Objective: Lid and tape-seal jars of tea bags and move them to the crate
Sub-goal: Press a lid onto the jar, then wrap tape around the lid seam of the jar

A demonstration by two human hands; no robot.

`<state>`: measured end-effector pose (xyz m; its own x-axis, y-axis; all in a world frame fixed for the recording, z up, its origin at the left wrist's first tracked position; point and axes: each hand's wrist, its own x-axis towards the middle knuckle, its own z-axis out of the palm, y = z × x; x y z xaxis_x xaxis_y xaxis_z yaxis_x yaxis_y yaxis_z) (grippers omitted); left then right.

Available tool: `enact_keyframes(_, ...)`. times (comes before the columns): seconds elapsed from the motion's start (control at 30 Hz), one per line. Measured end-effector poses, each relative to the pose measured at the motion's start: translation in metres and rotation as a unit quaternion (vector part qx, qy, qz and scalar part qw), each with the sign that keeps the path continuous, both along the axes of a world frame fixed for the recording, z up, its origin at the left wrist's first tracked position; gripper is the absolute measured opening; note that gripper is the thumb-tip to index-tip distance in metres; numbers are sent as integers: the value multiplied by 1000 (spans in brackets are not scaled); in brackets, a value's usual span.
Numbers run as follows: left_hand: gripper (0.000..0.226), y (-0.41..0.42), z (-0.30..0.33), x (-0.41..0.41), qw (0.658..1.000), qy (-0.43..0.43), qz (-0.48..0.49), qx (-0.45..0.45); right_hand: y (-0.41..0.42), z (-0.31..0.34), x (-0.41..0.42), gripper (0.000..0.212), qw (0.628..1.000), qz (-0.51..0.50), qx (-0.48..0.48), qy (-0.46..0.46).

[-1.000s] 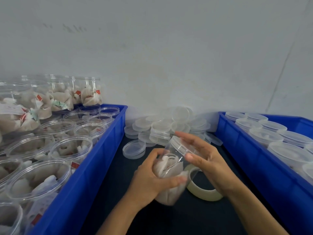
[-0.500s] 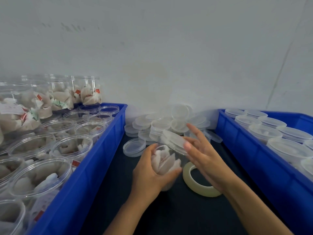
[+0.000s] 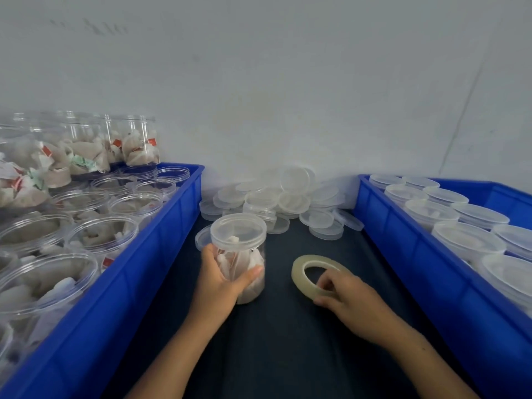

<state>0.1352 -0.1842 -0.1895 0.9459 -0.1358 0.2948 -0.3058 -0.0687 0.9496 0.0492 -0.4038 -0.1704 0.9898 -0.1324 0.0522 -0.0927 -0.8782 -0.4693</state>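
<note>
A clear plastic jar (image 3: 244,263) of tea bags stands upright on the dark mat, its clear lid (image 3: 238,229) on top. My left hand (image 3: 221,280) grips the jar's side, thumb across the front. To its right lies a roll of clear tape (image 3: 313,273), flat on the mat. My right hand (image 3: 349,299) pinches the roll's near edge, fingers curled over the rim.
A blue crate (image 3: 149,272) on the left holds several open jars of tea bags, with more stacked behind. A blue crate (image 3: 417,272) on the right holds several lidded jars. A pile of loose clear lids (image 3: 285,200) lies against the wall. The wall is close ahead.
The lid went onto the jar and the jar now stands upright on the mat. My right hand left the lid and dropped to the tape roll, taking hold of it.
</note>
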Motion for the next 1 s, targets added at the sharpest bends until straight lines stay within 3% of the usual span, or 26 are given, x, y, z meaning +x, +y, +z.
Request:
enact_keyframes(0.07, 93, -1, 7, -10, 997, -41, 53, -25, -3, 3, -4, 4, 996, 12, 88, -34)
enact_keyframes(0.1, 93, 0, 10, -16, 988, -106, 113, -15, -3, 6, -5, 2, 990, 20, 131, -49)
enact_keyframes(0.17, 61, 1, 16, -24, 924, -301, 230, 38, 2, 12, -7, 2, 976, 42, 200, -73)
enact_keyframes(0.2, 39, -2, 17, -29, 895, -376, 231, 64, 6, 14, -8, 3, 970, 55, 224, -83)
enact_keyframes(0.27, 14, -14, 18, -39, 883, -431, 142, 120, 15, 15, -10, 5, 959, 75, 260, -89)
enact_keyframes(0.37, 17, -35, 16, -50, 914, -377, 37, 146, 26, 16, -13, 7, 953, 90, 274, -87)
enact_keyframes(0.53, 29, -41, 13, -50, 966, -245, 18, 84, 34, 16, -15, 9, 960, 83, 251, -92)
enact_keyframes(0.77, 21, -38, 14, -46, 954, -280, 28, 101, 36, 10, -13, 22, 986, 61, 109, -109)
enact_keyframes(1.0, 23, -42, 12, -43, 944, -278, 30, 173, 39, 11, -15, 21, 991, 50, 83, -95)
